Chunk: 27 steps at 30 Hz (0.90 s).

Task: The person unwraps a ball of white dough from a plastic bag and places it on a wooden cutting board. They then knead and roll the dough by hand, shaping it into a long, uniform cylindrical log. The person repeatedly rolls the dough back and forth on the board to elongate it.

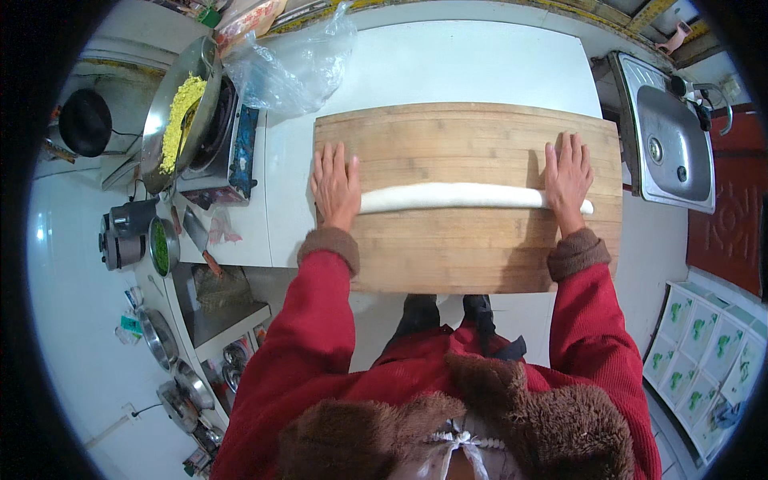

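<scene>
A long white roll of dough [450, 196] lies crosswise on a wooden board [438, 252]. My left hand [336, 183] rests palm down over the roll's left end, which it hides. Near the other end, my right hand [567, 174] lies flat over the roll, and a short white tip shows beyond the wrist. The fingers of both hands point away from me, and neither hand closes around the dough.
At the left, a wok [153, 129] of yellow crumbled food sits on a gas stove [240, 156]. Near it are a cleaver [195, 231], a bowl of chopped greens [172, 246] and a clear plastic bag [294, 66]. A steel sink [675, 132] stands at the right.
</scene>
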### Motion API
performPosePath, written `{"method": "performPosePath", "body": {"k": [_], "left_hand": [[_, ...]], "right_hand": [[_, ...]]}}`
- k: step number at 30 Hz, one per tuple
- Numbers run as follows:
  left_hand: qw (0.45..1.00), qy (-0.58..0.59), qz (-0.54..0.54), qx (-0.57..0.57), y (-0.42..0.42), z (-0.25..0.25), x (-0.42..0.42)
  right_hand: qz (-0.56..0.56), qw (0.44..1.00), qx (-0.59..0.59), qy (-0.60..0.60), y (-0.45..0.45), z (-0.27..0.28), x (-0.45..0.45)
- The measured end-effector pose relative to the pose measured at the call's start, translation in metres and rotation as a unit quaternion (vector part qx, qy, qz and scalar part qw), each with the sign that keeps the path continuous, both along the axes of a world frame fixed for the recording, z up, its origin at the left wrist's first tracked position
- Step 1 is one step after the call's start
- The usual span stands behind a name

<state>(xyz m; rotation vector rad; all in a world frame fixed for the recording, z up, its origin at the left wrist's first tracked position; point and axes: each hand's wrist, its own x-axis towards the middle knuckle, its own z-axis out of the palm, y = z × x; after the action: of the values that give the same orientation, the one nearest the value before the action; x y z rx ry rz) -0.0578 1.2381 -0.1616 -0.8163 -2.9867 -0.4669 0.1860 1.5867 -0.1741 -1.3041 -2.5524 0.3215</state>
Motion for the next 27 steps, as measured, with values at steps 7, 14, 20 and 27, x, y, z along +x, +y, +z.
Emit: {"method": "performPosePath", "body": {"k": [7,14,20,27], "left_hand": [[0.997,-0.006,-0.072,0.003,-0.049,0.007,0.052],[0.998,-0.017,-0.046,-0.026,-0.073,0.011,0.091],[0.997,-0.008,0.059,-0.053,-0.011,0.007,0.035],[0.963,-0.139,-0.135,0.186,0.122,0.016,0.093]], "right_hand": [[0.074,0.994,0.018,-0.081,-0.064,0.014,0.078],[0.084,0.993,0.015,-0.078,-0.089,0.014,0.121],[0.05,0.99,-0.045,-0.123,-0.036,0.021,-0.007],[0.263,0.957,-0.041,-0.112,-0.152,0.004,-0.108]]}}
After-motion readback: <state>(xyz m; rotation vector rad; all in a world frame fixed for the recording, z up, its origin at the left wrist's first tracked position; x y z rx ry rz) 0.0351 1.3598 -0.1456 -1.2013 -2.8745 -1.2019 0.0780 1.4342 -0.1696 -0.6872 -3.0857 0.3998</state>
